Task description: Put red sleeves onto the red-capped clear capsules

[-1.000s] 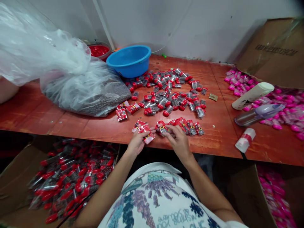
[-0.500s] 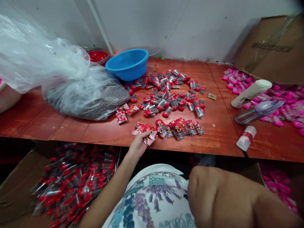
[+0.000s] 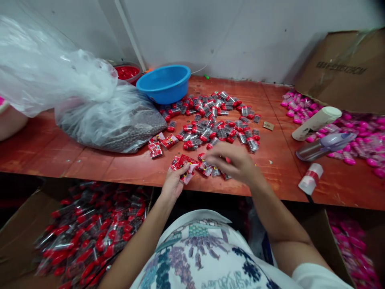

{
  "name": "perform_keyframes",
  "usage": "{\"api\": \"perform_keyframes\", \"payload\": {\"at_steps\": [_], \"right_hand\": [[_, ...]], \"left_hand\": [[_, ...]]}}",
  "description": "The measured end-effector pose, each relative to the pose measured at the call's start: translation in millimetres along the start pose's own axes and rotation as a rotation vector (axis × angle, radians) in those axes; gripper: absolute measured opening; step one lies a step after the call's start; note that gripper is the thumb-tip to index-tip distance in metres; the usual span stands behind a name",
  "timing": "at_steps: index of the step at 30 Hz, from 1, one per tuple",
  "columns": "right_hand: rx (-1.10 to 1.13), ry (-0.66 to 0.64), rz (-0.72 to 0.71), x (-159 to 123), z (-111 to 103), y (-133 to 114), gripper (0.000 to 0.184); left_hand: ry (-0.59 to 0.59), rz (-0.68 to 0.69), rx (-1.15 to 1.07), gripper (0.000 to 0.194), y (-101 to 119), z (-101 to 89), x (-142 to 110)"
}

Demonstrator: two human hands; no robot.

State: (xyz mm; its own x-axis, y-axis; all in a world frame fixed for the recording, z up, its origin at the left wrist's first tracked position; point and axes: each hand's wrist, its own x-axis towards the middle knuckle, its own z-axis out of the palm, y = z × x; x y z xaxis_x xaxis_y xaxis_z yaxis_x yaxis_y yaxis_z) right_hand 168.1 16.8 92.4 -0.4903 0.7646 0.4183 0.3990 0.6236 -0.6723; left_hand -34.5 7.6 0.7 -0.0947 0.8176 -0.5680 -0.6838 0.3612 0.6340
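Observation:
My left hand (image 3: 172, 185) is closed at the table's front edge, its thumb pressed on a few red printed cards (image 3: 183, 161) with yellow and black marks. Just to the right hovers my right hand (image 3: 236, 162), slightly blurred, fingers loosely bent and apart, with nothing visible in them. It covers part of a row of small clear packets with red cards (image 3: 205, 167). Behind lies a heap of small clear containers with red caps (image 3: 207, 130) and dark contents. More red cards (image 3: 155, 149) lie in small stacks to the left of the heap.
A plastic bag of dark pieces (image 3: 120, 124) and a blue basin (image 3: 164, 86) stand at left and back. At right are a white roll (image 3: 315, 123), a tape gun (image 3: 325, 146), pink-capped containers (image 3: 361, 140) and a carton (image 3: 343, 72). Below, a box holds red-capped containers (image 3: 99, 228).
My right hand has moved from low at the right, close to the camera, forward and left over the row of packets. My left hand stays in place, holding the red cards.

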Motion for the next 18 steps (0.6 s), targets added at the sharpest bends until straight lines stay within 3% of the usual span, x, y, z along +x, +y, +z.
{"api": "perform_keyframes", "payload": {"at_steps": [3, 6, 8, 10, 14, 16, 18], "right_hand": [[-0.463, -0.194, 0.213, 28.8, 11.7, 64.3, 0.024], [-0.580, -0.320, 0.244, 39.5, 19.6, 118.5, 0.028], [-0.679, -0.416, 0.221, 41.7, 23.3, 136.3, 0.029], [-0.752, -0.470, 0.208, 43.6, 25.1, 140.5, 0.027], [-0.775, -0.415, 0.223, 42.8, 22.3, 121.0, 0.026], [-0.679, -0.299, 0.241, 34.0, 22.2, 99.7, 0.029], [-0.360, -0.108, 0.275, 17.5, 27.4, 73.0, 0.033]], "left_hand": [[0.007, 0.011, -0.002, 0.023, 3.0, 0.2, -1.2], [0.021, 0.008, 0.004, 0.019, 5.8, 1.3, -4.0], [0.022, -0.001, -0.007, 0.016, 7.8, 2.5, -6.1], [0.030, -0.014, -0.020, 0.015, 9.4, 3.5, -7.1], [0.045, -0.017, -0.057, 0.013, 10.6, 2.6, -5.1], [0.045, -0.017, -0.083, 0.011, 10.1, 1.3, -2.8], [0.035, -0.026, -0.110, 0.010, 9.0, 0.6, 0.0]]}}
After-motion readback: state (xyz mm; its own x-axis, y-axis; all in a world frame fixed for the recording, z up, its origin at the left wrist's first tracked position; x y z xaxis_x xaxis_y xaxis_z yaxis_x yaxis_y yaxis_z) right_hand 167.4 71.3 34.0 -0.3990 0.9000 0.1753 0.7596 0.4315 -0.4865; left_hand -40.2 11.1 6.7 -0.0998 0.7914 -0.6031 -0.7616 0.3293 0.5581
